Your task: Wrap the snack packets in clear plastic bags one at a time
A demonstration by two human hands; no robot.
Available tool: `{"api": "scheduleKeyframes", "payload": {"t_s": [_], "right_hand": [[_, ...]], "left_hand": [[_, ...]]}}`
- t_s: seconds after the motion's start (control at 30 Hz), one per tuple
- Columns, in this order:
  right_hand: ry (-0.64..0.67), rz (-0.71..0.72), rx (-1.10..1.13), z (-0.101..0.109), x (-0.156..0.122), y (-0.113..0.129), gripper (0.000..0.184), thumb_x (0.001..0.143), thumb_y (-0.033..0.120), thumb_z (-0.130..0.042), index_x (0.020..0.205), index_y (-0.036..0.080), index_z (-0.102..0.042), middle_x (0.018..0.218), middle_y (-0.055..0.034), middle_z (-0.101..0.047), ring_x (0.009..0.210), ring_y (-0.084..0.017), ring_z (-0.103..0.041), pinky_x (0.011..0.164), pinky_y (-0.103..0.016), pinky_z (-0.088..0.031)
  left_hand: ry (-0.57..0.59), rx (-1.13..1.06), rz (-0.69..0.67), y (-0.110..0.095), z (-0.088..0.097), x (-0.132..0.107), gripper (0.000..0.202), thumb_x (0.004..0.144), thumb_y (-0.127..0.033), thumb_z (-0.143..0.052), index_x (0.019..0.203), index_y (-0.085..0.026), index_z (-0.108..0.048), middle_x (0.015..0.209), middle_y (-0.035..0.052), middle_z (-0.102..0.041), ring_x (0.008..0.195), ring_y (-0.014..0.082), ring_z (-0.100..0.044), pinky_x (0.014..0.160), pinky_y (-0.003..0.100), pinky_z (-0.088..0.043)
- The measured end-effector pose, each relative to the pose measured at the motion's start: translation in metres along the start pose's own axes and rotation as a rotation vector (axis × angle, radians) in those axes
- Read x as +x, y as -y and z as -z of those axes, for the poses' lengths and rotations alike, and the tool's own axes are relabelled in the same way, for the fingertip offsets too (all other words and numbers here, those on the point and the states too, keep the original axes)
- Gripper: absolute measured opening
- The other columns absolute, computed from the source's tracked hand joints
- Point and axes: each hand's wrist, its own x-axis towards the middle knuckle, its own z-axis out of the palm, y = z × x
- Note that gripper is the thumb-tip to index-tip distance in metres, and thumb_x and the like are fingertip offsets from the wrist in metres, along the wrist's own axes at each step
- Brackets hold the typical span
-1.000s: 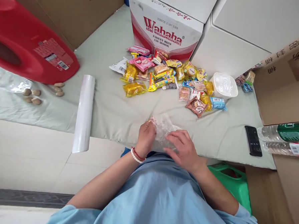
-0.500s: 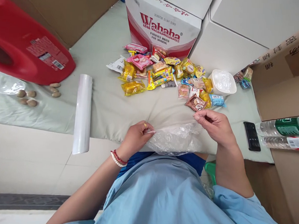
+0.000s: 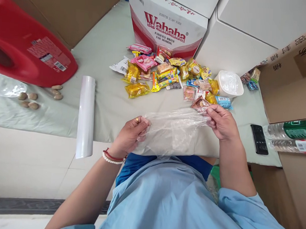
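Between my hands a clear plastic bag (image 3: 171,132) is stretched sideways, its upper edge pulled fairly straight and its lower part hanging by my lap. My left hand (image 3: 132,134) is closed on the bag's left side. The right side is pinched in my right hand (image 3: 221,121), just in front of a brown snack packet (image 3: 201,104). Beyond the bag lies a loose pile of wrapped snacks (image 3: 165,77) in yellow, pink, red and blue packaging. To the left of my left hand lies a roll of plastic bags or film (image 3: 86,118), overhanging the front edge.
A Wahaha carton (image 3: 167,30) stands behind the snacks. A white bowl (image 3: 231,84) holds clear plastic. At right are a black phone (image 3: 259,139) and plastic bottles (image 3: 290,132); at left, a red jug (image 3: 30,46) and several brown nut-like pieces (image 3: 32,105).
My hands have moved apart and up slightly, the left going leftward. The plastic bag, slack and crumpled before, is now drawn out wide between them.
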Motion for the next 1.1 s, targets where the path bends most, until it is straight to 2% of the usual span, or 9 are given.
{"api": "scheduleKeyframes", "payload": {"t_s": [0.13,0.23,0.37,0.5,0.63,0.77,0.9,1.0,1.1], "right_hand": [[0.063,-0.038,-0.042,0.006,0.038,-0.008,0.047,0.069,0.059,-0.09,0.084,0.022,-0.067,0.061,0.0052,-0.05,0.048,-0.007,-0.033,0.042,-0.021,-0.024],[-0.017,0.084,-0.253,-0.003,0.068,-0.021,0.042,0.076,0.059,-0.083,0.085,0.021,-0.068,0.065,0.0022,-0.056,0.053,-0.011,-0.044,0.05,-0.025,-0.041],[-0.288,0.485,-0.633,-0.021,0.065,-0.02,0.036,0.09,0.052,-0.072,0.108,0.021,-0.071,0.105,-0.0096,-0.07,0.083,-0.022,-0.063,0.082,-0.041,-0.057],[0.053,0.788,-0.872,-0.038,0.012,-0.024,0.038,0.097,0.045,-0.067,0.129,0.026,-0.069,0.131,-0.0131,-0.068,0.121,-0.031,-0.062,0.107,-0.052,-0.05],[0.371,0.689,-1.102,-0.029,-0.034,-0.059,0.047,0.099,0.04,-0.066,0.145,0.028,-0.062,0.157,-0.0134,-0.054,0.142,-0.034,-0.052,0.115,-0.057,-0.047],[0.393,0.53,-1.144,0.017,-0.059,-0.091,0.052,0.102,0.039,-0.063,0.152,0.027,-0.056,0.161,-0.014,-0.051,0.148,-0.034,-0.048,0.118,-0.06,-0.044],[0.29,0.488,-1.034,0.049,-0.068,-0.083,0.033,0.104,0.036,-0.058,0.133,0.027,-0.071,0.139,-0.013,-0.069,0.13,-0.031,-0.063,0.107,-0.056,-0.053],[0.133,0.519,-0.902,0.032,-0.059,-0.06,0.026,0.104,0.039,-0.059,0.124,0.028,-0.073,0.119,-0.0102,-0.075,0.113,-0.028,-0.068,0.099,-0.049,-0.056],[0.205,0.515,-0.923,-0.014,-0.045,-0.041,0.045,0.097,0.052,-0.068,0.133,0.023,-0.067,0.111,-0.0106,-0.073,0.105,-0.028,-0.065,0.09,-0.043,-0.055]], "left_hand": [[0.131,0.209,0.081,-0.016,0.021,0.022,0.043,0.064,-0.047,-0.091,0.078,-0.021,-0.06,0.058,-0.0087,-0.042,0.041,0.0031,-0.026,0.038,0.02,-0.021],[-0.055,0.393,-0.052,-0.021,0.024,0.043,0.037,0.067,-0.045,-0.086,0.077,-0.021,-0.059,0.06,-0.0065,-0.049,0.044,0.0067,-0.035,0.041,0.022,-0.029],[-0.312,0.608,-0.253,-0.02,0.017,0.065,0.026,0.08,-0.044,-0.071,0.08,-0.023,-0.056,0.059,-0.0058,-0.049,0.051,0.0126,-0.043,0.05,0.025,-0.032],[-0.412,0.881,-0.376,-0.019,0.011,0.08,0.029,0.09,-0.045,-0.059,0.073,-0.023,-0.054,0.062,-0.0025,-0.052,0.062,0.0162,-0.045,0.06,0.029,-0.032],[-0.47,1.099,-0.443,-0.024,0.014,0.094,0.034,0.096,-0.045,-0.052,0.069,-0.024,-0.049,0.062,0.0001,-0.051,0.063,0.0194,-0.047,0.063,0.031,-0.028],[-0.495,1.24,-0.468,-0.028,0.022,0.105,0.03,0.098,-0.043,-0.051,0.075,-0.024,-0.055,0.066,0.0033,-0.055,0.066,0.0233,-0.054,0.065,0.032,-0.026],[-0.464,1.251,-0.481,-0.03,0.026,0.11,0.026,0.098,-0.042,-0.052,0.081,-0.023,-0.057,0.07,0.004,-0.059,0.069,0.0243,-0.057,0.065,0.032,-0.028],[-0.434,1.253,-0.495,-0.03,0.024,0.111,0.023,0.097,-0.041,-0.053,0.083,-0.023,-0.056,0.071,0.0038,-0.059,0.069,0.0241,-0.056,0.065,0.032,-0.028],[-0.415,1.259,-0.514,-0.028,0.021,0.109,0.024,0.097,-0.041,-0.053,0.081,-0.024,-0.053,0.07,0.0029,-0.056,0.068,0.0234,-0.054,0.065,0.032,-0.027]]}}
